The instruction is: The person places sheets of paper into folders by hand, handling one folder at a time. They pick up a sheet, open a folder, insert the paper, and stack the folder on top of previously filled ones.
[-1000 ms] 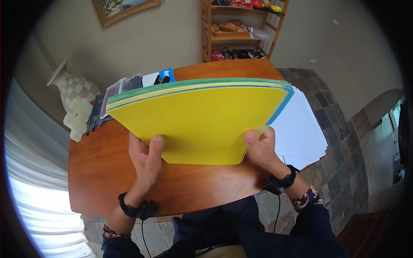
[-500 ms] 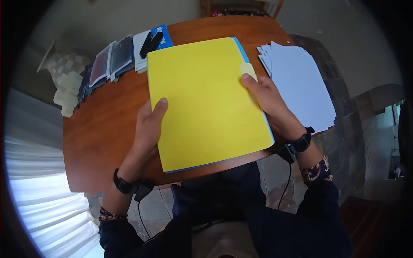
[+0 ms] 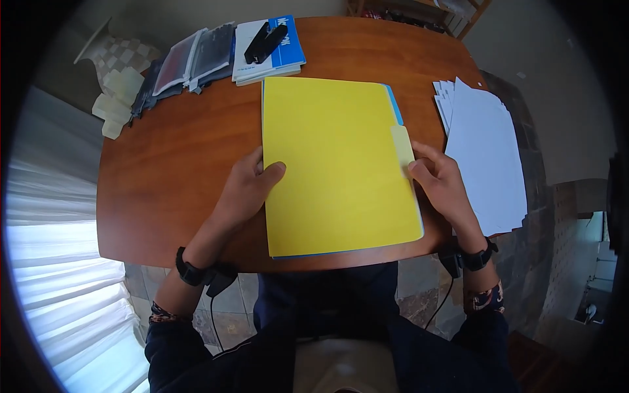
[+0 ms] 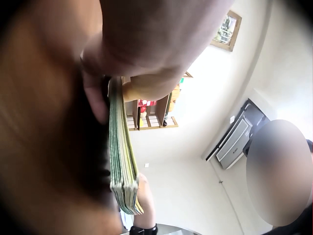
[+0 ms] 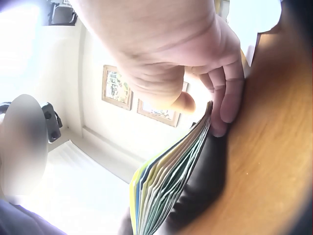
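- Left hand: pinching the folder stack by its left edge, thumb on the yellow face, fingers underneath.
- Right hand: holding the same stack, thumb at the tabbed edge, fingertips below it.
- Folder stack, one: yellow on top, green and cream layers beneath; cream tab at right, blue corner showing above it. Between the hands, near the front edge of the wooden table; whether it touches the wood I cannot tell.
- White sheets, loose pile: just beside the right hand.
- Black stapler, one: atop blue-and-white booklets, beyond the stack.
- Zip pouches, two: left of the booklets.
- Chequered vase, one: past the table's far left corner.
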Demonstrator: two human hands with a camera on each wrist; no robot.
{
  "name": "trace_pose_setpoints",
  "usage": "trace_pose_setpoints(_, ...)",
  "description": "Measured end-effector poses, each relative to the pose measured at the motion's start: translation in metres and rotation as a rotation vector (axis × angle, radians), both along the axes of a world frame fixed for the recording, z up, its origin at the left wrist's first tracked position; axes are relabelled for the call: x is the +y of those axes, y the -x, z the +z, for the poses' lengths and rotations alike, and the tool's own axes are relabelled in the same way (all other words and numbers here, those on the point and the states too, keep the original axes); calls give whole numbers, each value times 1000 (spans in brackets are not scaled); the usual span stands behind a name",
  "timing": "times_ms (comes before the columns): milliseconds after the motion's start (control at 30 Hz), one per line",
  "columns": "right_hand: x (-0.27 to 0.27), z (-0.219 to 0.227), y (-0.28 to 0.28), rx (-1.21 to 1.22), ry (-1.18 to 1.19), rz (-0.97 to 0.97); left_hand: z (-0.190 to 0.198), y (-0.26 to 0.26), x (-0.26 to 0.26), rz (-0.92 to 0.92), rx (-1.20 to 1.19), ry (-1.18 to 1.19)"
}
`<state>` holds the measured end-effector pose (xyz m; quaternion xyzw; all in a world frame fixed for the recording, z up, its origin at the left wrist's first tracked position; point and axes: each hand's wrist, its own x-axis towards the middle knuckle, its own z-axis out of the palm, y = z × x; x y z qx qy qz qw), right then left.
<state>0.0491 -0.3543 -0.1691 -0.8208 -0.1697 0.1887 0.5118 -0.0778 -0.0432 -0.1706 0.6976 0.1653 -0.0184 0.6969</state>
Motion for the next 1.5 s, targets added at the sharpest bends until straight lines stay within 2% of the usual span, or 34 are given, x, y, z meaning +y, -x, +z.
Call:
trace_pose_setpoints(67,-1,-2,1,-24,-21,12,0,1,8,-144,30,-358)
trace_pose_setpoints(100,-3,1,2,-67,40,-6,3,2,8,-132,34,-357)
trace_pose_setpoints(167,-2,0,5,-201,106,-63,15,2,7,-158,110,-679)
trace_pose_setpoints(200,-3,-4,4,-203,109,-58,15,3,7,-153,109,-675)
trace_pose_setpoints(267,-9,-10,-2,-450,230,-54,15,3,8,-97,-122,-835)
trace_pose_setpoints(300,-12,-10,-4,-450,234,-53,15,1,10,-97,-122,-831)
trace_pose_setpoints(367,-14,-4,-9,-605,434,-16,17,-1,16,-122,-199,-874)
trace_pose_setpoints(500,5,13,-8,-519,525,-67,31,-11,14,-161,-314,-828)
trace_pose_setpoints(567,12,23,-7,-463,629,-56,36,-16,7,-334,-557,-1131)
trace_pose_setpoints(600,12,18,-6,-466,644,-27,39,-17,-2,-383,-612,-1085)
trace_pose_setpoints(667,12,12,-5,-392,653,-12,44,-11,-9,-664,-480,-1056)
trace_pose_setpoints(800,7,9,-7,-340,616,-32,36,-7,-23,-829,-480,-990)
trace_pose_setpoints(933,3,10,-7,-297,601,-77,34,-15,-31,-960,-408,-1062)
trace_pose_setpoints(1033,2,7,-4,-398,592,-80,35,-12,-39,-947,-391,-1057)
trace_pose_setpoints(1133,1,12,-3,-313,582,-65,37,-6,-47,-913,-396,-1085)
trace_pose_setpoints(1267,-29,36,-4,-337,579,-187,36,4,-57,-841,-388,-1146)
trace_pose_setpoints(1333,-64,32,-14,-579,401,-196,37,11,-62,-783,-369,-1157)
trace_pose_setpoints(1367,-77,27,-18,-568,392,-164,38,10,-65,-765,-370,-1146)
trace_pose_setpoints(1433,-100,20,-26,-764,667,-75,37,9,-71,-734,-366,-1132)
trace_pose_setpoints(1467,-107,17,-28,-765,668,-60,35,8,-74,-718,-362,-1124)
trace_pose_setpoints(1500,-114,15,-27,-630,691,-1,33,7,-78,-707,-359,-1113)
